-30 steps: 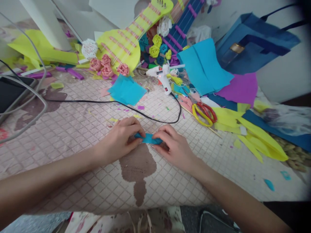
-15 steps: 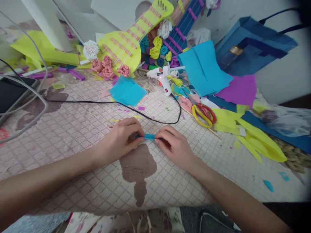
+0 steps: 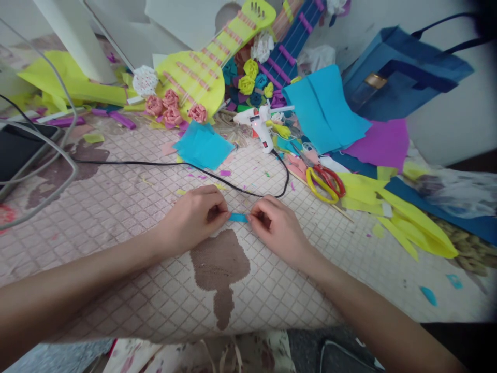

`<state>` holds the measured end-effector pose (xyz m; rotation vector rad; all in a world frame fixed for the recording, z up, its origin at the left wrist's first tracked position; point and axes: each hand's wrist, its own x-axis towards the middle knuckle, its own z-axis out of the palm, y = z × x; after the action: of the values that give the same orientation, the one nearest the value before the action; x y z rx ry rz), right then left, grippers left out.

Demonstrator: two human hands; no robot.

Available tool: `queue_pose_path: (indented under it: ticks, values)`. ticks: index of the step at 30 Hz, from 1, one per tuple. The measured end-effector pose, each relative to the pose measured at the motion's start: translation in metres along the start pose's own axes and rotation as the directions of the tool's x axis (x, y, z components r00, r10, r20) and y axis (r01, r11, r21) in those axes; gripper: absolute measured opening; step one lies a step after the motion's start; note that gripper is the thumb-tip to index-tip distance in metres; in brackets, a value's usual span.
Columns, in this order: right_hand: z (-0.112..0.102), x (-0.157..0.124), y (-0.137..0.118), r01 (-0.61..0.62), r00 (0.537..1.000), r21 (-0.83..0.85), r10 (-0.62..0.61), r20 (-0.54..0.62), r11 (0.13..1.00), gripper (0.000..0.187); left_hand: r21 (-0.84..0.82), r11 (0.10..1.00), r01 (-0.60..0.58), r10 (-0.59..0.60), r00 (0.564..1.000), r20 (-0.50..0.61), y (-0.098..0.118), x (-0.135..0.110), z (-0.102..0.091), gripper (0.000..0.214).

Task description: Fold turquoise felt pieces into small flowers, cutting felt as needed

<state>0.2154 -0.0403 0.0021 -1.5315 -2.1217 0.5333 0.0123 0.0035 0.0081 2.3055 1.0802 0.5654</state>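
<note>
A narrow blue paper strip (image 3: 238, 217) stretches level between my hands, just above or on the patterned cloth. My left hand (image 3: 198, 215) pinches its left end between thumb and fingers. At the other end, my right hand (image 3: 277, 228) grips it with thumb and fingertips. Fingers hide both ends of the strip. Beyond my hands lies a small stack of blue paper squares (image 3: 205, 146). A white glue gun (image 3: 256, 124) rests to the right of that stack, its black cord (image 3: 217, 178) curving across the cloth behind my hands.
Yellow- and red-handled scissors (image 3: 325, 184) lie on the right, near yellow paper scraps (image 3: 415, 223). Larger blue paper sheets (image 3: 326, 109) and a blue bag (image 3: 404, 72) stand behind. A yellow paper guitar (image 3: 194, 77) with pink paper roses (image 3: 171, 106) leans at the back.
Both hands keep hold of the strip. The fingers have shifted slightly, with the pinches now nearer the fingertips and the hands a little more open behind them.
</note>
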Motion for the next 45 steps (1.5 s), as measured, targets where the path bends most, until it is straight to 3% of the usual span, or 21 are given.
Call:
queue_pose_path:
  ticks: [11, 18, 34, 40, 45]
  values:
    - [-0.0016, 0.0008, -0.0013, -0.037, 0.999, -0.023, 0.037, 0.019, 0.999, 0.012, 0.072, 0.997, 0.037, -0.035, 0.999, -0.034, -0.0027, 0.0007, 0.0045, 0.011]
    - [-0.0034, 0.0005, -0.0018, -0.067, 0.996, -0.01, 0.068, 0.065, 0.998, 0.008, 0.029, 0.999, 0.042, -0.041, 0.999, -0.029, -0.0031, -0.0009, 0.0044, 0.005]
    - [0.0, -0.0024, 0.0027, -0.029, 1.0, 0.05, 0.029, -0.003, 0.998, 0.008, -0.006, 1.0, 0.004, -0.004, 1.0, -0.024, -0.0026, -0.0026, 0.0026, 0.01]
    - [-0.0016, -0.002, 0.0001, -0.038, 0.999, 0.052, 0.036, 0.039, 0.998, 0.01, -0.01, 1.0, 0.001, -0.002, 1.0, -0.024, -0.0047, -0.0036, 0.0033, 0.01]
    - [-0.002, -0.0026, -0.0018, 0.0, 1.0, 0.085, -0.001, 0.011, 0.996, 0.011, -0.109, 0.994, -0.02, 0.014, 0.998, -0.055, 0.0003, -0.0034, 0.0044, 0.012]
